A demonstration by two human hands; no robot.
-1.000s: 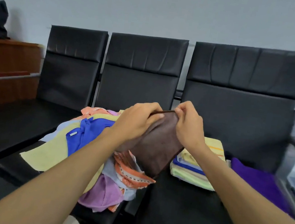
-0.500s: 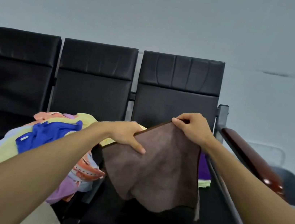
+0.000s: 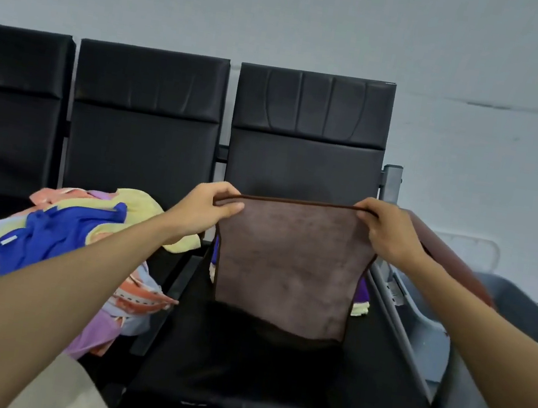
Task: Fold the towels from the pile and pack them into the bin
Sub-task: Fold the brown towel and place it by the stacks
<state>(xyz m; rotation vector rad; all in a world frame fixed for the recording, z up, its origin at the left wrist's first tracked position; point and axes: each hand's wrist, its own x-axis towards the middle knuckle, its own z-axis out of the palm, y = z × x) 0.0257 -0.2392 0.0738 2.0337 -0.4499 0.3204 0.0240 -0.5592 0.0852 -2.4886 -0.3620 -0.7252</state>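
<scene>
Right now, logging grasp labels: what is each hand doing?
Left hand: pinches the brown towel at its top corner.
Right hand: pinches the other top corner.

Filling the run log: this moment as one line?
left hand: pinches brown towel corner | right hand: pinches other corner | towel: hangs open above seat | pile: left | bin: right

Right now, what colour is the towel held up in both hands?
Brown, with a darker brown edge trim: the towel, head view.

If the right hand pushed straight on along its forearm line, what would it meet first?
Probably the chair backrest: the right hand, pinching a corner of the towel, points forward-left at it. The grey post stands close to that line, and depth is unclear.
</scene>
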